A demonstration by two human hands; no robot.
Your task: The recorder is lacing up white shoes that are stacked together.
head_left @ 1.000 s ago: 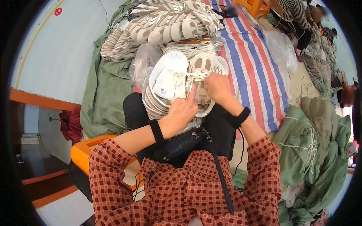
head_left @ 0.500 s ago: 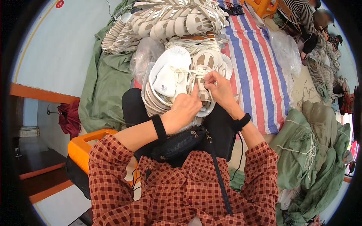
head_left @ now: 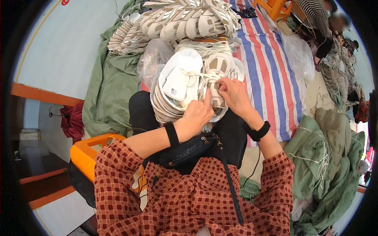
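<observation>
A beige and white shoe upper (head_left: 217, 63) with tan patches lies on a stack of uppers (head_left: 160, 105) in my lap. Pale shoelace (head_left: 193, 73) runs across its eyelets and loops to the left, over the white tongue and lining (head_left: 175, 84) of a neighbouring upper. At the near left edge of the beige upper is my left hand (head_left: 197, 112), index finger stretched along it and the other fingers curled at the edge. Thumb and index finger of my right hand (head_left: 235, 95) pinch at the lacing on the right; the lace end between them is mostly hidden.
Long rows of stacked uppers (head_left: 189, 23) lie beyond my lap. Clear plastic bags (head_left: 154, 59) sit beside them. A striped sheet (head_left: 264, 70) covers the floor to the right, near green sacks (head_left: 309, 153). An orange stool (head_left: 88, 155) stands at my left; people work far right.
My right hand has come slightly down and right, its fingers now lower over the lacing. The left hand has barely moved. The whole view has shifted a little.
</observation>
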